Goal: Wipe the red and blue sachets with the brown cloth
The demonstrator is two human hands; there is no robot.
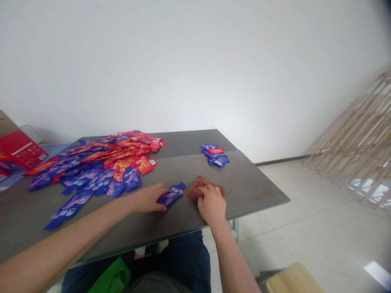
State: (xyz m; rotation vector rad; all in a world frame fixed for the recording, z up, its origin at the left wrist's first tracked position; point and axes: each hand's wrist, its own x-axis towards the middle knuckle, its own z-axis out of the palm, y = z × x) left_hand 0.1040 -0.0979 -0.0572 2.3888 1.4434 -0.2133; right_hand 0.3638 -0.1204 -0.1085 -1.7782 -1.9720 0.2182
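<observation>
My left hand (152, 198) grips the near end of a purple sachet (171, 195), which lies face up on the dark table top. A short spout-like tab on the sachet points away to the right. Just right of it, my right hand (213, 200) is closed on a bunched brown cloth (205, 185) resting on the table. The cloth and the sachet are a small gap apart. Left of my left hand spreads a large heap of red sachets (131, 148) and purple sachets (88, 177).
A small pile of purple and red sachets (215, 155) lies at the table's back right. Red cartons (21, 150) stand at the far left. The table's right edge (264, 175) ends above a tiled floor. A wooden stool (293, 280) stands below, and a wooden lattice (360, 138) leans at the right.
</observation>
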